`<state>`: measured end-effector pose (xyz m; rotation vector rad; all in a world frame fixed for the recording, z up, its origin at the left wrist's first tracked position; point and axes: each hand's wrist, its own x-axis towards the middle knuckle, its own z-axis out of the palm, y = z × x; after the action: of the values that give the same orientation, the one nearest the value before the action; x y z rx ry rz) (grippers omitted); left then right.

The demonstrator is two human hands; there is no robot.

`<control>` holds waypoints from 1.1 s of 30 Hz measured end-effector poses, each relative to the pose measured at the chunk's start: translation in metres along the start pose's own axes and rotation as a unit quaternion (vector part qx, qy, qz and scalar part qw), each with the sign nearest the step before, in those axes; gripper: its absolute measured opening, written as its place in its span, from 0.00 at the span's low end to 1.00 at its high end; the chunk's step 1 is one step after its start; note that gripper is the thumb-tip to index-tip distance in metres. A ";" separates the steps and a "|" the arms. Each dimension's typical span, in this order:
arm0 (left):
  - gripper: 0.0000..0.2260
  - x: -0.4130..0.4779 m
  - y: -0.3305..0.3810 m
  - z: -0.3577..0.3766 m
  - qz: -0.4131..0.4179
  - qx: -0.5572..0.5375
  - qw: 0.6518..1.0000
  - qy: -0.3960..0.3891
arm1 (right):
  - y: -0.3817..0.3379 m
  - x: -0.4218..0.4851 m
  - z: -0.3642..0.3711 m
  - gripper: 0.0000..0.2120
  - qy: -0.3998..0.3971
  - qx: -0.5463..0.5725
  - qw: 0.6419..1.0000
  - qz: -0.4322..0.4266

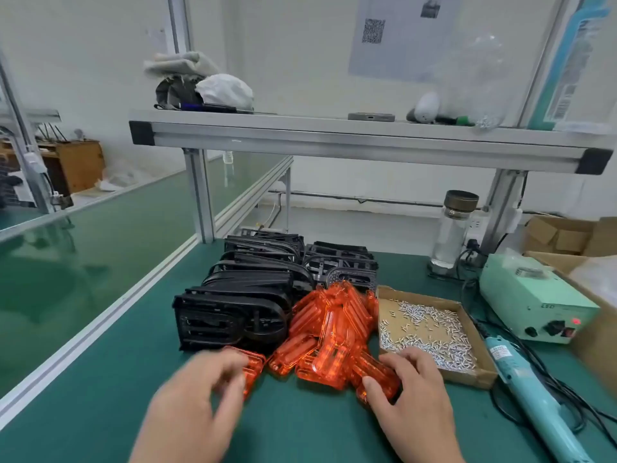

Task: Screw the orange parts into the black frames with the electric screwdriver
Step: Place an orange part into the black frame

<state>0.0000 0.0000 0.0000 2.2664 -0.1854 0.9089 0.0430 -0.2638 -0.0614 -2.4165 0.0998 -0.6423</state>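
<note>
**Two hands reach into a pile of orange parts on a bench**

Seen from the person's head, looking down at a green bench (pixel 100 396). In the middle lies a loose pile of clear orange parts (pixel 330 329). Touching the pile on its left and behind it stand rows of black frames (pixel 233 315), packed close together.

The left hand (pixel 197 396) is blurred. Its fingers curl over a single part (pixel 254 362) at the pile's left edge, just in front of the nearest frame. Whether they hold it cannot be told.

The right hand (pixel 414 396) is at the pile's near right corner. Its thumb and fingers are closed around a near part (pixel 380 377), grasping it.

Just right of the pile sits a shallow cardboard tray (pixel 467 378) scattered with small silver screws (pixel 430 332). Right of the tray the light blue screwdriver (pixel 534 396) lies on the bench, untouched, its cable running back to a pale green power box (pixel 537 305) with a red light lit.

A metal shelf (pixel 334 135) crosses above the bench, carrying cloths and small items.
</note>
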 end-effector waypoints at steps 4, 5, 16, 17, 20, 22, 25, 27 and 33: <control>0.21 0.069 -0.028 0.001 0.058 0.158 0.984 -0.049 | -0.005 -0.001 -0.003 0.15 0.018 -0.033 0.999 -0.021; 0.23 0.080 -0.035 0.003 0.067 0.192 0.976 -0.078 | -0.005 -0.001 -0.003 0.14 0.009 -0.039 0.999 -0.027; 0.19 0.115 -0.046 0.000 0.212 0.308 0.909 -0.182 | -0.007 -0.004 -0.008 0.13 -0.008 -0.066 0.996 -0.057; 0.18 0.117 -0.045 0.000 0.223 0.315 0.904 -0.183 | -0.008 -0.004 -0.009 0.14 -0.023 -0.064 0.997 -0.044; 0.16 0.115 -0.042 0.000 0.275 0.335 0.882 -0.185 | -0.006 -0.002 -0.010 0.18 -0.047 -0.060 0.997 -0.014; 0.17 0.111 -0.040 0.001 0.298 0.336 0.874 -0.187 | -0.006 -0.002 -0.011 0.20 -0.052 -0.063 0.997 -0.018; 0.15 0.112 -0.040 -0.001 0.268 0.311 0.894 -0.180 | -0.005 -0.003 -0.011 0.18 -0.051 -0.058 0.997 -0.025; 0.09 0.118 -0.043 -0.001 0.239 0.290 0.909 -0.178 | -0.006 -0.002 -0.010 0.18 -0.049 -0.055 0.997 -0.026; 0.06 0.124 -0.039 0.000 0.269 0.300 0.902 -0.158 | -0.006 -0.001 -0.011 0.18 -0.057 -0.054 0.997 -0.018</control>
<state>0.1068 0.0436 0.0604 3.0149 -0.8074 0.9468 0.0363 -0.2645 -0.0504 -2.5587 0.0438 -0.5257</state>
